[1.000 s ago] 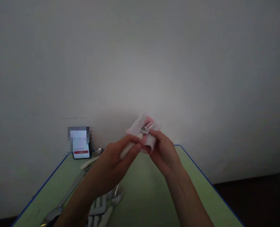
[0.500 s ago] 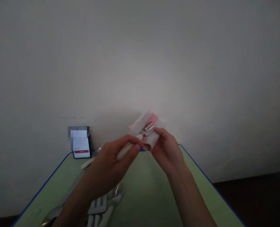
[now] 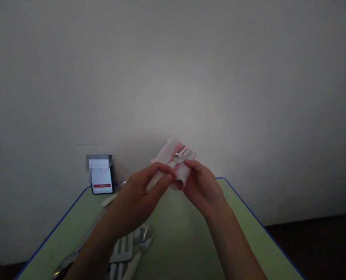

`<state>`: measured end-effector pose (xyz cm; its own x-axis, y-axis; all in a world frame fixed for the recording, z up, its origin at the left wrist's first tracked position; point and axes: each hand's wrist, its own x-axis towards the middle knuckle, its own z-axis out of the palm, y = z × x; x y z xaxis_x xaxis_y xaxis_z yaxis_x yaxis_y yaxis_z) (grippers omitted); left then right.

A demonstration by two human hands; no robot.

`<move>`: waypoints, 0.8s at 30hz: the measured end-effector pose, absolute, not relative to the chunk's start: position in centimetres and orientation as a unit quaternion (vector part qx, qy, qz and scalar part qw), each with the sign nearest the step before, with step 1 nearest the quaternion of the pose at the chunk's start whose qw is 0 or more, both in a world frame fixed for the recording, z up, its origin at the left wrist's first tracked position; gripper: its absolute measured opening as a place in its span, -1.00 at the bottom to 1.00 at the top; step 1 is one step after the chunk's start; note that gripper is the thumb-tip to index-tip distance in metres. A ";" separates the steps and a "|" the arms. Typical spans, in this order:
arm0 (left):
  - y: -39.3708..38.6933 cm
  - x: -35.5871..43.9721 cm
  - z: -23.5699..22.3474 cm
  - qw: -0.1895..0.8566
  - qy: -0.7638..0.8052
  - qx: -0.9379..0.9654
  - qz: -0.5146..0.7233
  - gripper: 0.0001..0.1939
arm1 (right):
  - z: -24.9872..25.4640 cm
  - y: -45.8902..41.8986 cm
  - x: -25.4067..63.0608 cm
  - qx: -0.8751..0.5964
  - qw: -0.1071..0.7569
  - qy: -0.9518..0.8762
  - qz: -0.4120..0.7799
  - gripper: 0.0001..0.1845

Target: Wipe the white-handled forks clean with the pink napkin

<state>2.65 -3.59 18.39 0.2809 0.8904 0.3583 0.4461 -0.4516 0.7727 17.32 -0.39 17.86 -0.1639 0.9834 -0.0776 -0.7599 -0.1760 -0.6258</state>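
Note:
My left hand (image 3: 140, 198) is closed around the cream handle of a small fork (image 3: 181, 153), whose metal tines point up and to the right. My right hand (image 3: 202, 188) pinches a white and pink cloth (image 3: 168, 153) against the fork's head. The cloth sits behind and beneath the tines. Both hands are held above the far middle of a green table (image 3: 187, 237) with a blue edge.
A phone (image 3: 102, 177) stands upright against the wall at the table's far left corner. Several forks (image 3: 133, 249) and a long metal utensil (image 3: 73, 252) lie on the table below my left arm. A cream-handled utensil (image 3: 110, 199) lies near the phone.
The hands and fork have shifted slightly left and a little higher. The cloth sits more bunched around the fork's head than half a second ago.

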 end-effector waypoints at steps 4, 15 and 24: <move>-3.5 2.8 18.3 0.278 0.433 0.761 0.396 -0.75 | 18.2 -0.4 17.3 -0.237 0.625 -0.207 0.714 -0.71; -3.2 3.3 18.4 0.334 0.437 0.731 0.404 -0.69 | 17.4 -0.3 17.2 -0.219 0.580 -0.230 0.751 -0.81; -2.6 2.5 17.3 0.474 0.402 0.640 0.451 -0.66 | 18.0 -0.1 17.6 -0.217 0.629 -0.252 0.702 -0.78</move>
